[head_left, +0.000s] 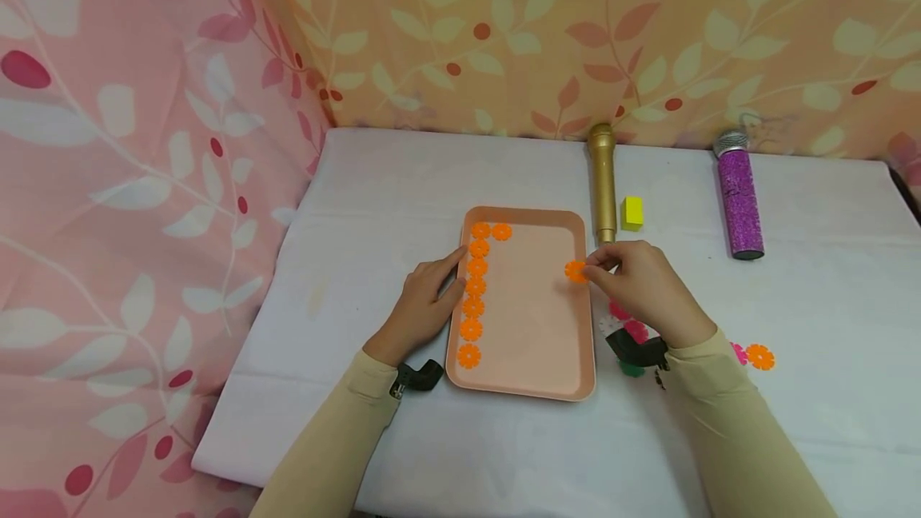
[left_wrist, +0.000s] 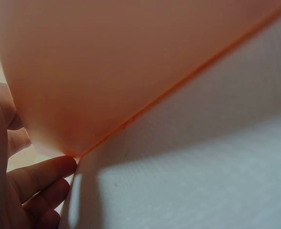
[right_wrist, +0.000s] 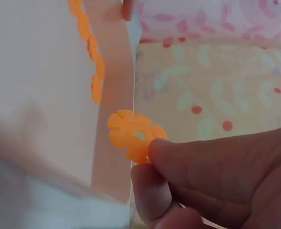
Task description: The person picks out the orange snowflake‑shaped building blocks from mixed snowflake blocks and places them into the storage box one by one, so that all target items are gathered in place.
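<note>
An orange snowflake building disc [right_wrist: 124, 131] is pinched between the thumb and a finger of my right hand [head_left: 651, 286], over the right rim of the peach tray [head_left: 528, 392]. In the head view, a column of several orange discs [head_left: 473, 307] lines the tray's left side, with another orange disc [head_left: 501, 232] beside the top one. My left hand [head_left: 424, 302] rests against the tray's left edge, its fingers fairly straight. The left wrist view shows fingertips [left_wrist: 66, 166] at the bottom of the tray's outer wall.
Beyond the right hand stand a gold microphone [head_left: 604, 182], a yellow block [head_left: 632, 213] and a purple glitter microphone [head_left: 741, 206]. Pink discs [head_left: 636, 332] and a green piece [head_left: 631, 370] lie partly under the right wrist. Another orange disc [head_left: 760, 356] lies right of the sleeve.
</note>
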The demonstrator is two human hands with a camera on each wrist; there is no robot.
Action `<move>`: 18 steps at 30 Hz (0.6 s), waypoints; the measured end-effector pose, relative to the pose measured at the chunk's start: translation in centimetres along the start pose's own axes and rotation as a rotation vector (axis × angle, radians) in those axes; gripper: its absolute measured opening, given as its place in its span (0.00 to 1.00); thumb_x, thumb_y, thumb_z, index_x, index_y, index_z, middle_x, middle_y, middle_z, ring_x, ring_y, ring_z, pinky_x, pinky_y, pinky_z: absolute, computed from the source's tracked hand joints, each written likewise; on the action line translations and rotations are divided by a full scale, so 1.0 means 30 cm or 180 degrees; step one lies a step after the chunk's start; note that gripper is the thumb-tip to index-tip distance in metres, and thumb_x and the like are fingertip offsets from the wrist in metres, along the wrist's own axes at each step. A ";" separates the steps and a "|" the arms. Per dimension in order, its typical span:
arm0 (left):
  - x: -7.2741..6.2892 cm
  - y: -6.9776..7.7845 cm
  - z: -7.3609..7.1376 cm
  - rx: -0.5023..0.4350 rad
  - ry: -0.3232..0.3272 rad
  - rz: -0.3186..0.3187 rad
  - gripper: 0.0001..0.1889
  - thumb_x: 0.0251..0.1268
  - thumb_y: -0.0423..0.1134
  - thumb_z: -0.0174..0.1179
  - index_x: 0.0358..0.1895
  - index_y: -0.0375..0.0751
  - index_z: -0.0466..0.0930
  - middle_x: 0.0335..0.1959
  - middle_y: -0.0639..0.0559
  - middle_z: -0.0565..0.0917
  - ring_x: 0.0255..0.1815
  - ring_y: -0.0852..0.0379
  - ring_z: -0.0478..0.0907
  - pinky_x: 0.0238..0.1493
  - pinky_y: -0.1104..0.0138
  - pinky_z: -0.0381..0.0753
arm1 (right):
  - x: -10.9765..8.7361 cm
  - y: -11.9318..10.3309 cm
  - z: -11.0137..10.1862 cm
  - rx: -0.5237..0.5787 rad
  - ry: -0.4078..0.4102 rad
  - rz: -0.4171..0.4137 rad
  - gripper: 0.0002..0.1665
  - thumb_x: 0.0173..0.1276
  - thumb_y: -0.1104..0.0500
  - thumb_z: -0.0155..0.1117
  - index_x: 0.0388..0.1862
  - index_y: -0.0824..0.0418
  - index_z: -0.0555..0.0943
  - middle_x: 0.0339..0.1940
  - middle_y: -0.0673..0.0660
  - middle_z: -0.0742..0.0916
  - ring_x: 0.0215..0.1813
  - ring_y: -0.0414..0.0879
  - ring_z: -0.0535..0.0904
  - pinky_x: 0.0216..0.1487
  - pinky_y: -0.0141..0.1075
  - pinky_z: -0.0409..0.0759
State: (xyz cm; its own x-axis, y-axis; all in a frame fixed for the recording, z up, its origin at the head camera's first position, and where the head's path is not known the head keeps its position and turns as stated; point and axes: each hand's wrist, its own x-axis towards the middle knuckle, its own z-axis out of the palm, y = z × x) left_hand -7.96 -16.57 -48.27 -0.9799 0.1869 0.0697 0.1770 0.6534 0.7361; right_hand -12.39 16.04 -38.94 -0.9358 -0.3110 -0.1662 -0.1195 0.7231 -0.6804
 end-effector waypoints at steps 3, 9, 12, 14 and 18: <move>-0.001 -0.006 0.004 -0.0009 0.0007 0.0026 0.29 0.83 0.48 0.51 0.83 0.53 0.64 0.77 0.51 0.74 0.74 0.45 0.69 0.72 0.44 0.61 | 0.034 -0.017 0.018 0.0023 0.0062 -0.0120 0.10 0.73 0.59 0.68 0.44 0.65 0.89 0.38 0.59 0.89 0.30 0.48 0.75 0.28 0.35 0.74; -0.001 -0.015 0.007 -0.0027 0.0032 0.0063 0.29 0.83 0.49 0.51 0.83 0.55 0.64 0.77 0.51 0.74 0.74 0.45 0.69 0.72 0.43 0.61 | 0.104 -0.051 0.055 0.0082 0.0038 -0.0227 0.07 0.72 0.60 0.66 0.41 0.64 0.86 0.36 0.58 0.87 0.36 0.50 0.78 0.38 0.38 0.76; -0.001 -0.016 0.006 -0.0023 0.0039 0.0065 0.29 0.83 0.49 0.51 0.83 0.55 0.64 0.77 0.51 0.74 0.75 0.45 0.68 0.71 0.43 0.61 | 0.140 -0.064 0.076 0.0104 0.0019 -0.0260 0.08 0.73 0.60 0.65 0.42 0.65 0.84 0.38 0.59 0.87 0.40 0.52 0.79 0.42 0.40 0.77; 0.000 -0.017 0.006 -0.0016 0.0040 0.0068 0.29 0.83 0.49 0.51 0.83 0.55 0.64 0.76 0.51 0.74 0.75 0.45 0.69 0.71 0.43 0.62 | 0.163 -0.071 0.090 0.0100 0.0010 -0.0292 0.08 0.73 0.61 0.64 0.43 0.66 0.84 0.40 0.61 0.87 0.42 0.53 0.79 0.45 0.42 0.77; 0.001 -0.017 0.007 0.0004 0.0041 0.0071 0.29 0.83 0.48 0.51 0.83 0.54 0.64 0.76 0.51 0.75 0.74 0.45 0.69 0.71 0.43 0.62 | 0.207 -0.077 0.120 0.0126 -0.0047 -0.0369 0.07 0.73 0.63 0.64 0.43 0.67 0.83 0.41 0.62 0.85 0.44 0.55 0.79 0.49 0.45 0.76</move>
State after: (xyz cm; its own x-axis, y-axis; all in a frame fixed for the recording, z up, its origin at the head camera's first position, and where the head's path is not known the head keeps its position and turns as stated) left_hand -8.06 -16.76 -48.78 -0.9768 0.1920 0.0948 0.1989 0.6501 0.7334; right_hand -16.74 10.22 -40.98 -0.9114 -0.4004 -0.0952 -0.2131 0.6569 -0.7232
